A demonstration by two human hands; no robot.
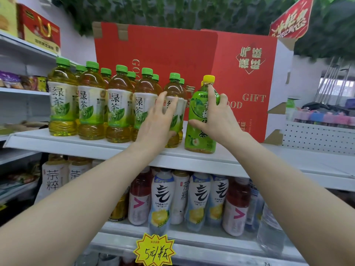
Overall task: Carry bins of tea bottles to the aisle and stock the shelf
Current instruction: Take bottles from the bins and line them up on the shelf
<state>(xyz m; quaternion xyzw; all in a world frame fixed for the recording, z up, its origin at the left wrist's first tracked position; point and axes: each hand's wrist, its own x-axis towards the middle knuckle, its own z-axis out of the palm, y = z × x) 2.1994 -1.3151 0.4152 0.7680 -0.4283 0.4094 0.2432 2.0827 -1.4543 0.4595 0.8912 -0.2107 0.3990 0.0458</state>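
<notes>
Several green-capped green tea bottles (90, 104) stand in rows on the white top shelf (76, 144). My left hand (160, 120) wraps around the rightmost green-capped bottle (173, 87), which stands on the shelf. Just right of it stands a yellow-capped bottle with a bright green label (199, 135), also upright on the shelf. My right hand (216, 116) grips this bottle at its shoulder and label, index finger reaching toward the cap. The two held bottles stand close side by side. No bin is in view.
Large red gift boxes (240, 83) stand right behind the bottles. The shelf below holds several white, red and yellow-labelled drink bottles (199, 200) and a yellow price tag (154, 250). Side shelves with snacks (23, 81) stand at left; a pegboard rack (317, 137) at right.
</notes>
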